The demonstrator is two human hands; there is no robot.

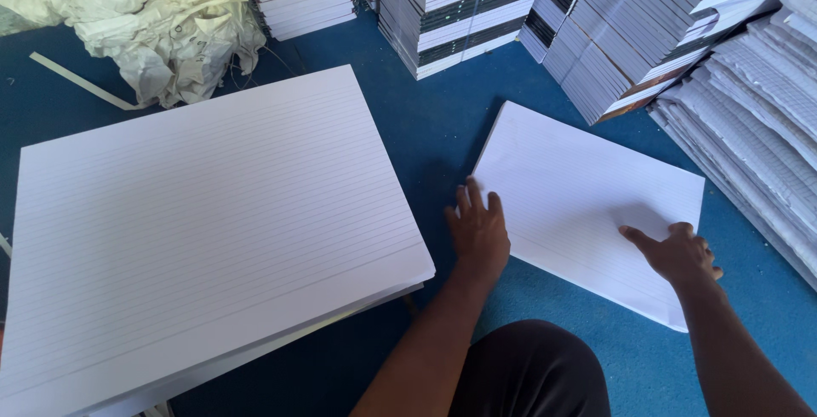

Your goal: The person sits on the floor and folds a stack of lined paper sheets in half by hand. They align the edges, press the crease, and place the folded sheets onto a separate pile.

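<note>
A small stack of ruled white sheets (579, 196) lies on the blue floor (425, 128) in front of me. My left hand (478, 230) rests flat with fingers spread on the stack's near left edge. My right hand (681, 251) presses on the stack's right part, index finger stretched out over the paper. Neither hand grips anything. To the left sits a much larger, thick pile of ruled sheets (204, 221), apart from both hands.
Tall stacks of bound notebooks (459, 8) line the back and fan out along the right (749, 102). Crumpled white sacking (153, 17) lies at the back left, with a paper strip (81, 81) beside it. My dark-clothed knee (528, 366) is at the bottom.
</note>
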